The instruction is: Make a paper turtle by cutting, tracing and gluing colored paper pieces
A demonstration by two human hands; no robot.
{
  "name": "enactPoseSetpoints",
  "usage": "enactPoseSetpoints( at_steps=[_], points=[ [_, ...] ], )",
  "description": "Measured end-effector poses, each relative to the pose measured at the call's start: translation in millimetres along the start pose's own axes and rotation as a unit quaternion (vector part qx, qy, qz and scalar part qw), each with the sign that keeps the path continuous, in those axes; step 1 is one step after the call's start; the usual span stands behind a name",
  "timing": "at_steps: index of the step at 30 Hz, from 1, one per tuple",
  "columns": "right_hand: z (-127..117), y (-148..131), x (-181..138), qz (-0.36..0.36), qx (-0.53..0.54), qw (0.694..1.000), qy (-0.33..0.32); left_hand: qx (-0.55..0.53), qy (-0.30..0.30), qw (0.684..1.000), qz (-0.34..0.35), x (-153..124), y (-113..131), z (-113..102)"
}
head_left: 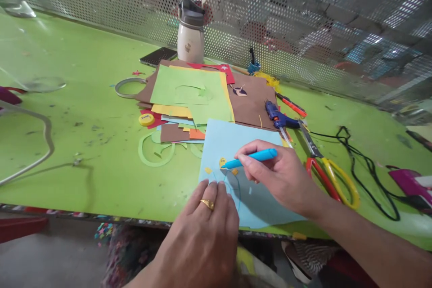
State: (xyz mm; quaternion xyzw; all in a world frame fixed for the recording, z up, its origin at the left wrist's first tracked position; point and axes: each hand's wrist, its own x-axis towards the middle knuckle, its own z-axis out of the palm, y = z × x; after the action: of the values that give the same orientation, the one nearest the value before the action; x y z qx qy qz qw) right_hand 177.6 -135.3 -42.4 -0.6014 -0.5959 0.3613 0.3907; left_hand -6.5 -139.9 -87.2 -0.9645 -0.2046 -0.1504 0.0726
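Observation:
A sheet of light blue paper (232, 137) lies at the front edge of the green table. My left hand (209, 220), with a gold ring on one finger, rests flat on its lower left part, fingers stretched out. In my right hand (281, 177) is a bright blue marker (258, 157), held like a pen and pointing left. The marker's tip is at a small yellow paper piece (222, 161) with dots on it. Two small orange-yellow bits lie close by. Curved blue lines show on the sheet, partly hidden by my left fingers.
Behind the sheet are stacked green paper (168, 81) and brown paper (251, 94). To the right lie a blue glue gun (281, 119), scissors (332, 180) and a black cord (354, 162). A bottle (191, 38) and phone (158, 56) stand near the perforated metal screen (270, 27).

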Motion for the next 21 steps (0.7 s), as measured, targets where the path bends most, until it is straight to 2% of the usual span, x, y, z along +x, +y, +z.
enactPoseSetpoints(
  at_steps=[4, 12, 21],
  points=[
    [2.2, 0.0, 2.3, -0.006, 0.001, 1.0, -0.014, 0.016, 0.04, 0.999, 0.018, -4.5, -0.5, 9.2],
    [10.1, 4.1, 4.2, -0.004, -0.001, 1.0, -0.024, 0.019, 0.032, 0.998, 0.043, -5.5, -0.4, 11.3],
    [11.7, 7.5, 4.8, 0.006, 0.003, 1.0, -0.026, 0.042, 0.061, 0.996, 0.047, -7.1, -2.3, 8.4]
  ],
)
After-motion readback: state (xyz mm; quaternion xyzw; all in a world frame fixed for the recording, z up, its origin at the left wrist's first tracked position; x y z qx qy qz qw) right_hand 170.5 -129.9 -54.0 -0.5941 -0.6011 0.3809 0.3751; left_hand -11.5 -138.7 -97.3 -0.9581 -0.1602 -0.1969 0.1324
